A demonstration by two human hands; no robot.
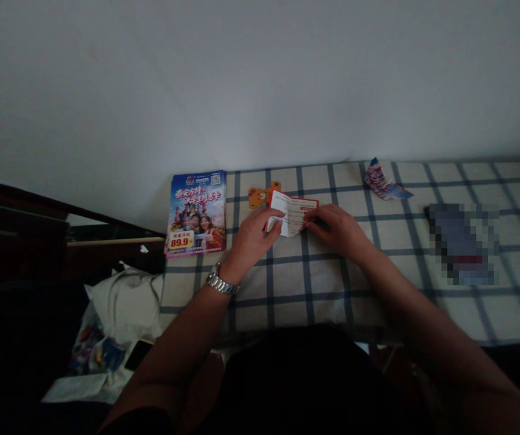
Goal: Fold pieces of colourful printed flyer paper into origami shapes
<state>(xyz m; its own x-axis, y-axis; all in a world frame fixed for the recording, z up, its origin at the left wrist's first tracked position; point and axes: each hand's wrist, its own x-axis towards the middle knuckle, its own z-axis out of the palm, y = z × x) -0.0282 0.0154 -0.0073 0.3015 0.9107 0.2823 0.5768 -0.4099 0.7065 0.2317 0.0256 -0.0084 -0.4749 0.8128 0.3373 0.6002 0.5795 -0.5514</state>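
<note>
A small printed leaflet (292,219), white with red edges and creased down the middle, is held just over the checked cloth. My left hand (262,228) is closed on its left side, thumb and fingers pinching the paper. On the right side, my right hand (331,228) pinches the other edge. Partly covered by the leaflet, a brown bear-shaped cutout (260,196) lies just behind it. To the left of my hands rests a stack of colourful flyers (199,211), the top one showing a castle and the figure 89.9.
A crumpled colourful paper (384,184) lies at the back right of the checked tablecloth (404,272). Nearer on the right is a blurred dark object (461,241). White bags (126,296) stand low at the left, below the table. A wall (260,84) rises behind.
</note>
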